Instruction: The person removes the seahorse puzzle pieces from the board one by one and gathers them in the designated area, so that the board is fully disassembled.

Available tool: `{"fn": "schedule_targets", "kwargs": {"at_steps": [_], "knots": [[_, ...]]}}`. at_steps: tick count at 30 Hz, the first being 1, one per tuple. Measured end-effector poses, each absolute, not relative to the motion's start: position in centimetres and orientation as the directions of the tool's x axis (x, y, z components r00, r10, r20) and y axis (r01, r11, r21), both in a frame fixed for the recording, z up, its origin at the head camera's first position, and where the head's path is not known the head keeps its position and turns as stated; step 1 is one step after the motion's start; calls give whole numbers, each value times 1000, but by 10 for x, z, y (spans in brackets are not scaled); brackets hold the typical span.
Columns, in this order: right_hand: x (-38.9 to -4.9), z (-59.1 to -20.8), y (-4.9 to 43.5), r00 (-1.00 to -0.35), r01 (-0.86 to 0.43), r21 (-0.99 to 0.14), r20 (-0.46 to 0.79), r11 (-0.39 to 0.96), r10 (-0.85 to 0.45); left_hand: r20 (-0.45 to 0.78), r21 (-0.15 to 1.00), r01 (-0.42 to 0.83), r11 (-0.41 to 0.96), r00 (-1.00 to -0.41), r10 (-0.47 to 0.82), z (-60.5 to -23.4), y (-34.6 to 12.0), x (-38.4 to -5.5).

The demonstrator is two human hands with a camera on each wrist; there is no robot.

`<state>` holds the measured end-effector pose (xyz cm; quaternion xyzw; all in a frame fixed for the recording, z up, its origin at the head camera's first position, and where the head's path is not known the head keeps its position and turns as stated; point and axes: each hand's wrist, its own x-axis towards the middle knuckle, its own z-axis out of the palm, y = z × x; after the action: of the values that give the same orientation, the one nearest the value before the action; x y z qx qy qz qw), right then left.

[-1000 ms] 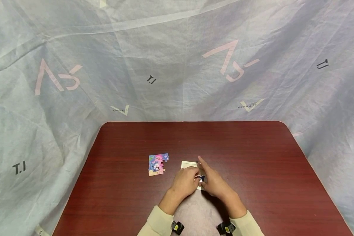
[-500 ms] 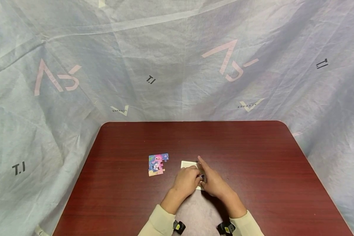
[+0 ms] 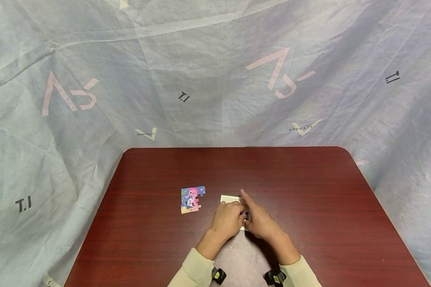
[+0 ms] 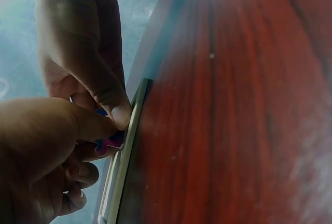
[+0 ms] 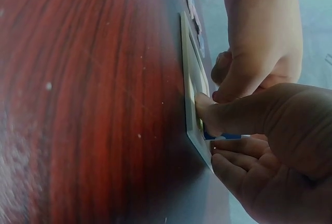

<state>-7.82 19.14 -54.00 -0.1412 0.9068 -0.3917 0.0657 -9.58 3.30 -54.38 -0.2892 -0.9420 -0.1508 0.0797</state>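
Observation:
A shallow pale puzzle tray (image 3: 230,197) lies on the dark red table, mostly hidden under both hands. My left hand (image 3: 227,218) pinches a blue and purple jigsaw piece (image 4: 110,144) between thumb and finger, low over the tray. The fingers cover most of that piece. Along the tray's right side lies my right hand (image 3: 261,223), its index finger straight and pointing away. Its thumb (image 5: 208,114) presses by the tray's near edge, and a blue jigsaw piece (image 5: 224,136) shows between thumb and fingers. Whether this is the same piece I cannot tell.
Left of the tray, several joined jigsaw pieces (image 3: 190,200) form a colourful partial picture on the table (image 3: 301,179). A pale printed sheet (image 3: 215,79) hangs behind the table and along its sides.
My left hand has shifted slightly right, and its fingers now cover more of the jigsaw piece. The right hand and the tray stay put.

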Motion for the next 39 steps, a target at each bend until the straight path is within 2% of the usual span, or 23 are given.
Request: {"fn": "schedule_targets", "kwargs": {"at_steps": [10, 14, 19, 28, 39], "knots": [[-78, -539, 191, -954, -202, -726, -7, 657, -301, 262, 215, 590, 778, -803, 536, -546, 32, -94], [-77, -539, 190, -956, -192, -719, -18, 668, -294, 270, 259, 592, 763, -803, 531, -544, 30, -94], [-76, -539, 189, -961, -173, -709, -31, 684, -275, 222, 328, 582, 744, -813, 538, -537, 24, -94], [-75, -538, 189, -964, -159, -712, -37, 683, -264, 207, 367, 616, 697, -784, 585, -534, 16, -96], [-77, -537, 189, -958, -152, -723, -59, 674, -279, 188, 377, 559, 738, -827, 530, -537, 18, -95]]}}
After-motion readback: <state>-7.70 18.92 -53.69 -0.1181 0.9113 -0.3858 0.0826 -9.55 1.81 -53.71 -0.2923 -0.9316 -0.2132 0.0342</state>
